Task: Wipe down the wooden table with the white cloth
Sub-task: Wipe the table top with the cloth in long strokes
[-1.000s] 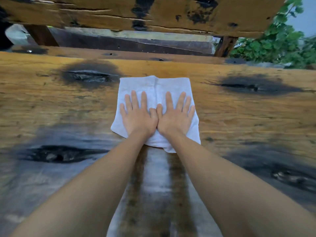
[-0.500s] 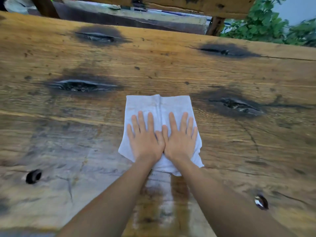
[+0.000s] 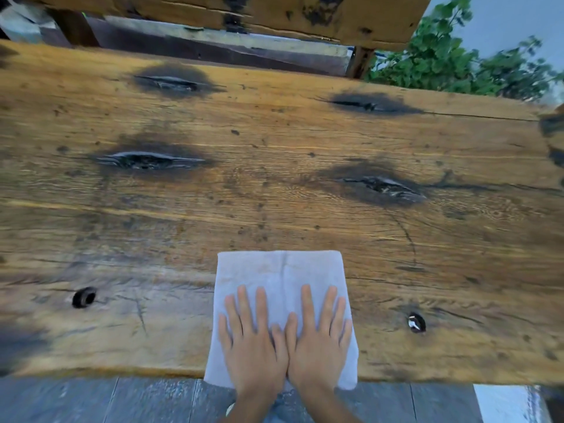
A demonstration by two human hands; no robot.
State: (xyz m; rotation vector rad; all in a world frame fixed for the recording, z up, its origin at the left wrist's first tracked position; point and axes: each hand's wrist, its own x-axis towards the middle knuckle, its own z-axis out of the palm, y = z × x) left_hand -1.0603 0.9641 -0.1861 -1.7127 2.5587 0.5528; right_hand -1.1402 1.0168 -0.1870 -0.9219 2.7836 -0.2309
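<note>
Head view
Material: rough, knotted yellow-brown wood makes up the wooden table (image 3: 305, 141), a thick slab with a raw near edge.
Cloth: the white cloth (image 3: 280, 270) lies flat, folded to a rectangle with a crease down its middle; its near corners hang just over the table's front edge.
Left hand: the left hand (image 3: 253, 349) rests palm down on the cloth's near left part, fingers (image 3: 242, 303) straight and slightly fanned, gripping nothing.
Right hand: the right hand (image 3: 320, 346) lies flat beside it, thumbs touching, fingers lightly fanned and pressed onto the cloth.
Handling: the cloth looks soft, light and limp; it should slide under flat pressure but bunch or fold if pushed from one edge.
Where to hold: palms spread over the middle seem the best hold, rather than a pinch at a corner.
Snag risk: the coarse grain and cracks may catch the fabric.
Surroundings: four dark charred knots, one at left centre (image 3: 146, 160), one at right centre (image 3: 381, 186), sit farther out; a small hole (image 3: 84, 297) lies left of the cloth and another (image 3: 416, 322) to the right.
Beyond: a wooden bench back (image 3: 274, 16) and green foliage (image 3: 457, 62) stand past the far edge; grey flooring (image 3: 106, 401) shows below.
In the way: nothing loose lies on the tabletop; only knots and holes interrupt a stroke.
</note>
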